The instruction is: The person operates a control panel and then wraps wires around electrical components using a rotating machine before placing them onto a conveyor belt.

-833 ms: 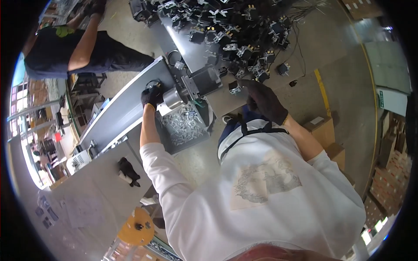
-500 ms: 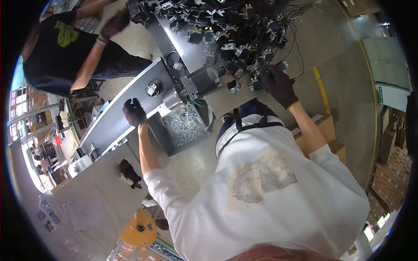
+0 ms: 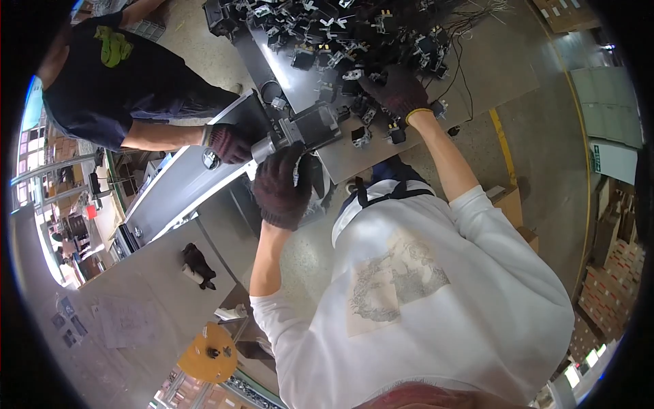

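Note:
My left hand (image 3: 283,187), in a dark maroon knit glove, is closed over the near side of the bin (image 3: 315,217), next to a black motor housing (image 3: 312,128). A small shiny metal piece (image 3: 296,173) shows at its fingers. My right hand (image 3: 398,92), gloved alike with a yellow cuff, reaches into a heap of black parts with metal brackets (image 3: 334,51) on the table. Its fingertips meet a bracketed black part (image 3: 353,74); whether they grip it is hidden. Two such parts (image 3: 361,136) lie nearer me.
A co-worker's gloved hand (image 3: 230,143) is over the conveyor belt (image 3: 174,198), beside the motor's silver cylinder. Thin black wires (image 3: 469,88) trail off the table's right side. A grey table (image 3: 150,293) with a black object (image 3: 197,266) and a yellow round stool (image 3: 208,354) stand at left.
My left hand has moved right, from the conveyor to the bin, and now shows a metal piece. My right hand has gone left and deeper into the heap. The co-worker's hand has come down over the belt.

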